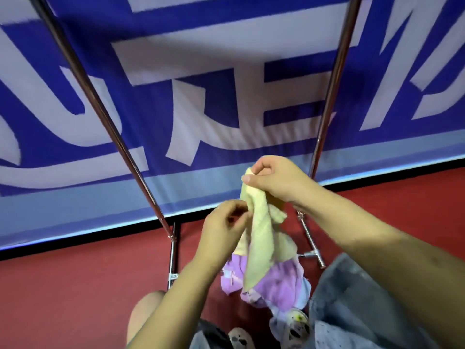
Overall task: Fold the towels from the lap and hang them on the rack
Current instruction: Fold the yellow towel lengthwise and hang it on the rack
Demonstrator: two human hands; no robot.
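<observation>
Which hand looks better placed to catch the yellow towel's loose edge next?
Probably the left hand: it sits beside the hanging yellow towel, fingers curled, apparently free. The right hand already pinches its top.

Right hand (274,180) was raised, thumb and curled fingers pinching the top of a pale yellow terry towel (259,238). Left hand (224,227) sat lower, fingers curled beside the cloth; contact unclear.
</observation>
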